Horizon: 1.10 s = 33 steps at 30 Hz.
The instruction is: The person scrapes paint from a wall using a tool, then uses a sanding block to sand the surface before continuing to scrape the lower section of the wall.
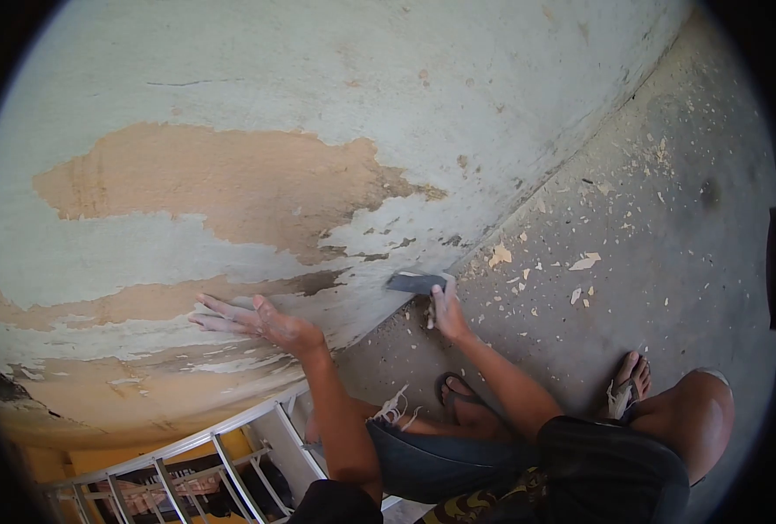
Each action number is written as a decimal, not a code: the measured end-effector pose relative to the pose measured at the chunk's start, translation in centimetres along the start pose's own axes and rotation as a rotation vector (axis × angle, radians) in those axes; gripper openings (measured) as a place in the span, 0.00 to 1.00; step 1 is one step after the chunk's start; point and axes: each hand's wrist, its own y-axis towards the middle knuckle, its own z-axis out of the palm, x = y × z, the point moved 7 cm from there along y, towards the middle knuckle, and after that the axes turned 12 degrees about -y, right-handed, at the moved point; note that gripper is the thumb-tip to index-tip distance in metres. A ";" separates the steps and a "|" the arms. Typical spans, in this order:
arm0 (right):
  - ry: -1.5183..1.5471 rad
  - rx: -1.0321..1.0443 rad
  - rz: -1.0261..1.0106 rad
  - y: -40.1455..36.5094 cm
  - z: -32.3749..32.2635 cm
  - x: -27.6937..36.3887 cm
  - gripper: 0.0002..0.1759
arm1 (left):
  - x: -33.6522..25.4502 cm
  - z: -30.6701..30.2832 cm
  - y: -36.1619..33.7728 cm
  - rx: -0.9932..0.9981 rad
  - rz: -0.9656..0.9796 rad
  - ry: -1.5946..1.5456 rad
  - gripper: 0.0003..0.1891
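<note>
My right hand [446, 312] grips one end of a flat dark-grey piece [417, 284] that looks like folded sandpaper. Its free end lies over the bottom of the wall [458, 96], close to the floor line. Pale dust coats the fingers of my left hand [274, 326], which are stretched out against the peeling lower wall, the palm holding nothing. Above that hand, a large bare tan patch [231, 179] shows where the pale green paint has come off, with ragged, dark-stained edges on its right.
Flakes of paint [585, 262] lie scattered over the grey concrete floor [685, 288] along the wall. A metal ladder [222, 454] is at the lower left. My sandalled feet [630, 380] and bent knee [711, 419] are at the lower right.
</note>
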 end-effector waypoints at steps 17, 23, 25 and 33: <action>-0.073 0.028 -0.076 1.3 -0.4 -0.5 0.23 | -0.1 0.2 0.3 -0.018 0.043 0.108 0.40; -0.078 0.117 -0.088 0.7 1.5 0.2 0.24 | -0.3 0.1 0.1 0.008 0.000 0.035 0.41; -0.070 0.070 -0.130 2.3 2.0 -2.5 0.24 | 0.2 0.1 0.1 0.005 0.018 0.066 0.40; -0.170 0.111 -0.105 0.4 0.7 1.0 0.23 | -0.1 0.0 -0.2 0.021 0.005 0.075 0.41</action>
